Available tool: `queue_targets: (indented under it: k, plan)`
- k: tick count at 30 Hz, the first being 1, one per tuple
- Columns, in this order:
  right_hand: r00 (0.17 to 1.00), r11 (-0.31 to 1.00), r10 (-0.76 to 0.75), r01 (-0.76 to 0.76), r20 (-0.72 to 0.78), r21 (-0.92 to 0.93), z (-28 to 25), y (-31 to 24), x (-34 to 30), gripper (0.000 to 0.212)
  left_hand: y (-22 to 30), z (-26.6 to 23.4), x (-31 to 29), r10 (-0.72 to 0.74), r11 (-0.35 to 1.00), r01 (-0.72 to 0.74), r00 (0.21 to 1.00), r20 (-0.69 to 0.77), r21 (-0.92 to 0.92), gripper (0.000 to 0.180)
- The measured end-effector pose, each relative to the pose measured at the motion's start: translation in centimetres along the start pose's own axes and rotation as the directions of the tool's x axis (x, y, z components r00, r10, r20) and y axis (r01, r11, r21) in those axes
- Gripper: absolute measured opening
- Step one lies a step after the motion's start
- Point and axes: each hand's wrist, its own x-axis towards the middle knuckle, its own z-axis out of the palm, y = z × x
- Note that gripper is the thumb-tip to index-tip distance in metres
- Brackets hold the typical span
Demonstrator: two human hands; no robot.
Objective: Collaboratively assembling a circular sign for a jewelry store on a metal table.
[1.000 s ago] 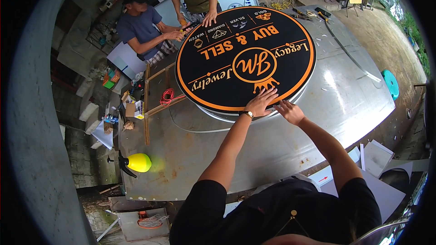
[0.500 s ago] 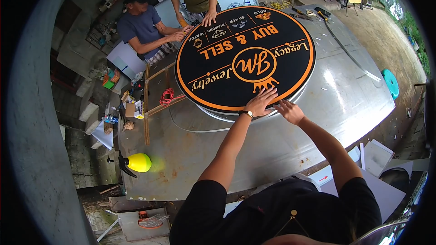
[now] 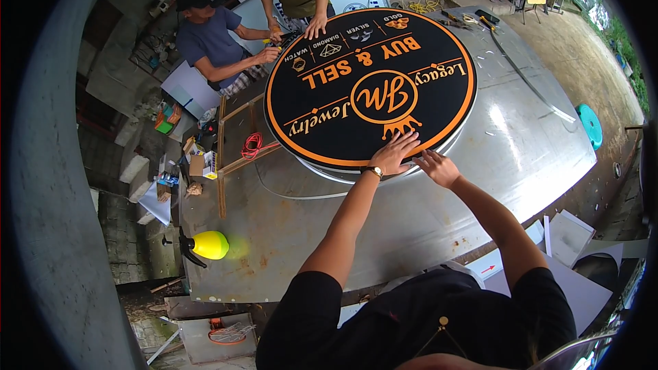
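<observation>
A large round sign (image 3: 308, 103), black with an orange ring and lettering, lies face up on the metal table, its print upside down to me. My left hand (image 3: 396, 153) lies flat on its near edge, fingers spread, just below an orange crown shape. Right beside it, my right hand (image 3: 439, 168) rests at the sign's rim with its fingertips on the edge and its fingers apart. Neither hand holds anything. A pale rim shows beneath the sign's face.
Two people stand at the far left; one has a hand (image 3: 317, 26) on the sign, the other (image 3: 264, 55) works at its edge. The metal table (image 3: 343, 247) bears a yellow spray bottle (image 3: 210, 245), red cord (image 3: 252, 145), a wooden frame (image 3: 221, 164), hand tools (image 3: 486, 23) and a curved strip (image 3: 521, 75).
The co-worker in the blue shirt has shifted slightly, and that person's hands have moved apart at the sign's edge. My own hands and the sign stay where they were.
</observation>
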Motion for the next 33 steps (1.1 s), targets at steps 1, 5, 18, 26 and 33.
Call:
queue_targets:
  k: [1,5,18,26,33]
  plan:
    - [1.000,1.000,0.000,0.000,0.001,0.000,0.06,0.02,-0.02,0.035,-0.01,0.03,0.00,0.000,1.000,0.000,1.000,-0.002,-0.029,0.082]
    - [1.000,1.000,-0.002,0.002,-0.005,0.021,0.08,0.13,-0.04,0.038,-0.08,0.10,0.10,0.004,1.000,-0.004,1.000,-0.004,0.002,0.081]
    - [1.000,1.000,-0.003,0.003,-0.013,0.024,0.17,0.15,-0.10,0.037,-0.08,0.12,0.10,-0.001,1.000,0.001,1.000,-0.002,0.017,0.079]
    - [1.000,1.000,0.003,-0.002,-0.019,0.025,0.20,0.05,0.01,0.036,-0.07,-0.02,-0.03,-0.002,1.000,0.002,1.000,-0.001,-0.002,0.080]
    - [1.000,1.000,0.001,-0.001,-0.021,0.020,0.26,0.08,-0.11,0.038,-0.02,0.02,0.03,0.001,1.000,-0.001,1.000,-0.003,-0.003,0.080]
